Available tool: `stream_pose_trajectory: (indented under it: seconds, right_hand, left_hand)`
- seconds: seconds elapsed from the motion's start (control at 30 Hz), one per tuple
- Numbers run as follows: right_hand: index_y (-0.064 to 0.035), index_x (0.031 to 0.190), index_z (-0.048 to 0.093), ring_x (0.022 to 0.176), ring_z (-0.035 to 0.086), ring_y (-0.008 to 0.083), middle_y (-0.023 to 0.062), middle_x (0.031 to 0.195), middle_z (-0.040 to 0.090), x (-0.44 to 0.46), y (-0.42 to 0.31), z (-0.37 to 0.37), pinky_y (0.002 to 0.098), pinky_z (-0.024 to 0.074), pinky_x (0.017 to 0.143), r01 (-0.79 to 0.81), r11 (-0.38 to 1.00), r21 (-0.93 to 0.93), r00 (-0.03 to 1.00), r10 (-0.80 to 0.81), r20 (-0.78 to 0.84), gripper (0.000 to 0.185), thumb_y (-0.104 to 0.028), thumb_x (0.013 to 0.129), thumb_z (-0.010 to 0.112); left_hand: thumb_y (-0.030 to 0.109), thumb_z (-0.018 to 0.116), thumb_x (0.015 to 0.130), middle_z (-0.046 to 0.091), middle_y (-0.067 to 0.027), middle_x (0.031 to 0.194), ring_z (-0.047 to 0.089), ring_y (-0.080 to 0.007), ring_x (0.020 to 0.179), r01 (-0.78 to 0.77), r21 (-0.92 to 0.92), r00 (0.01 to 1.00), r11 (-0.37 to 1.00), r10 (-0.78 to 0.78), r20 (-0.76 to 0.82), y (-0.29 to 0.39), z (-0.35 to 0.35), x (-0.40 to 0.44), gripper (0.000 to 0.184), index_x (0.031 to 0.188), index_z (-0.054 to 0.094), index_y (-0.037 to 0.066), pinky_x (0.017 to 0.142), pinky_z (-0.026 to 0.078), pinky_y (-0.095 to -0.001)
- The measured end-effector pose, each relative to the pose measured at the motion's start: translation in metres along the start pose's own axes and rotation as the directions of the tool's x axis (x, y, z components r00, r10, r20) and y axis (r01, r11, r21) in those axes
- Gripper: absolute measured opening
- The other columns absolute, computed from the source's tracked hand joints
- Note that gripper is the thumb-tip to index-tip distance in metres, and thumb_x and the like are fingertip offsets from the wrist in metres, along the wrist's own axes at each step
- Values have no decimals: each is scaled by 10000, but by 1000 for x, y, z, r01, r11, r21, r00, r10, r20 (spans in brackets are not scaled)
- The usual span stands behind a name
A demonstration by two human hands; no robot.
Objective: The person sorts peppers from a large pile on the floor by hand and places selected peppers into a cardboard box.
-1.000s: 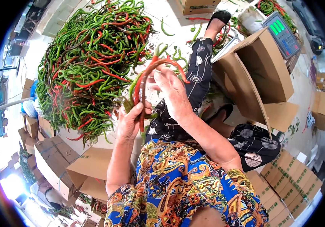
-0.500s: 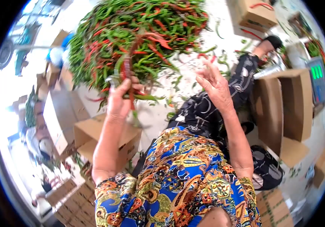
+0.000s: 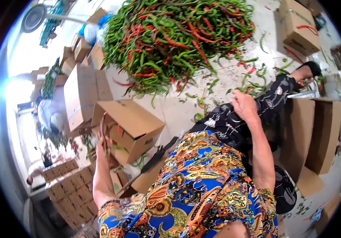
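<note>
Presently: left hand [image 3: 100,145], the nearer, closed round long peppers [image 3: 104,129], their axis continuing the forearm; open box [image 3: 138,119] just right of grip; right hand [image 3: 245,106] (curled, contents unclear) well apart.

Shirt [image 3: 186,190] blue-gold paisley; trousers [image 3: 228,121] black, white-patterned.

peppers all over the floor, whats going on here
A person has a few peppers in the left hand, at the opening of a tilted box. The right hand is over one leg, with nothing visible in it. A big pile of green and red ones lies on the floor, with loose bits around it.
</note>
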State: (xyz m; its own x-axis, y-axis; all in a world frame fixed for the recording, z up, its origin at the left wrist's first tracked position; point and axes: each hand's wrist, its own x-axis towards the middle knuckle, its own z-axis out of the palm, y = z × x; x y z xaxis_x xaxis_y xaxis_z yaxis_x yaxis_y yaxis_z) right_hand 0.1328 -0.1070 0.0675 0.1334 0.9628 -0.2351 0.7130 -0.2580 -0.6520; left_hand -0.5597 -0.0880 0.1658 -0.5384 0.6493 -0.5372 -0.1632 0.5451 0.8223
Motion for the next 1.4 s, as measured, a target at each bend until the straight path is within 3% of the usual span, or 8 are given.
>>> stream_pose_trajectory:
  seconds: [0.17,0.27,0.43,0.67,1.0,1.1,1.17,1.4]
  right_hand:
    - [-75,1018,599,800,628,371,162,875,647,-8,-1,-3,456,511,706,22,1000,13,995,-20,-98,258,-217,804,612]
    - [-63,1042,614,813,630,348,151,878,648,-13,-5,-11,437,507,704,60,988,140,979,-31,-201,261,-205,823,628]
    - [23,1074,622,677,604,97,62,800,663,-58,-26,-51,223,472,615,-23,580,814,940,290,-181,197,-59,896,604]
    - [-12,996,632,655,568,77,49,820,639,-159,52,-35,212,460,579,-263,40,964,512,853,104,146,-124,921,577]
    - [50,1201,519,1030,605,371,249,1047,639,-176,103,173,403,459,894,-889,58,453,227,917,328,747,-371,635,763]
    - [19,1247,471,999,575,301,192,1124,611,-181,147,275,382,463,855,-394,-167,904,540,754,375,618,-334,781,668]
    - [-29,1260,420,1004,544,223,129,1141,581,-146,132,228,364,439,876,-414,-182,892,443,815,373,475,-210,859,600]
    - [3,1061,611,1016,566,197,118,1099,620,-75,135,118,313,445,852,231,-506,831,357,839,412,554,-504,960,410]
  left_hand:
    - [356,646,848,675,-122,832,648,-223,774,105,983,932,153,-359,-44,53,105,-35,335,934,672,33,712,542,-362]
    - [327,666,815,669,-198,736,668,-248,652,-355,728,906,-587,-24,423,81,129,29,336,812,676,-9,705,555,-391]
    - [139,571,890,608,-25,747,539,-76,621,-758,484,534,438,-11,846,52,373,-47,226,1062,615,0,561,447,-250]
    - [120,639,790,601,-236,990,585,-380,937,-966,-246,-249,85,-28,968,-164,606,-78,429,1200,553,28,830,468,-426]
    - [60,567,802,501,-218,1037,541,-376,901,-995,-92,-97,48,-125,987,-285,694,-183,497,1286,483,136,797,451,-443]
    - [191,507,924,606,-193,959,560,-303,883,-769,-132,-98,625,88,991,-350,663,-124,259,1086,602,13,776,439,-386]
    - [169,540,897,627,-152,825,588,-287,813,-980,146,78,137,-409,909,-303,659,-133,243,1058,614,2,778,454,-375]
    - [165,563,874,646,-154,889,610,-273,851,-978,18,-32,209,-232,972,-285,596,-147,284,1101,610,-1,793,470,-359]
